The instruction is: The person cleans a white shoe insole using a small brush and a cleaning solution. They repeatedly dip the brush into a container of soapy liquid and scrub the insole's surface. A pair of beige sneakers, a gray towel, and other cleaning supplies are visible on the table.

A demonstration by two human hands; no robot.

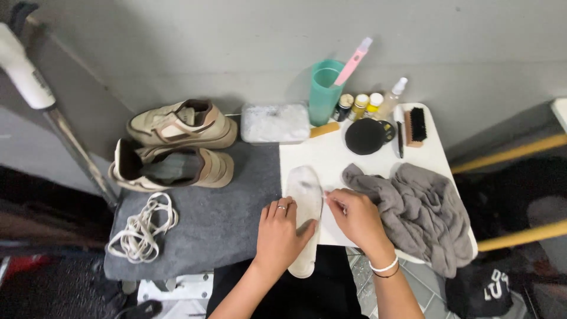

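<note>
Pressing flat, left hand fingers together cover the white insole middle; right hand fingertips pinch its edge, contact unclear.

Two beige shoes, white laces, a grey cloth, a teal cup and a brush.

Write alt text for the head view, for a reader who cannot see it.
Two bare hands press a white insole flat on a small white table: the left hand lies on it, the right hand pinches its edge. A grey cloth lies to the right; beige shoes and loose laces sit on a grey mat to the left.
</note>
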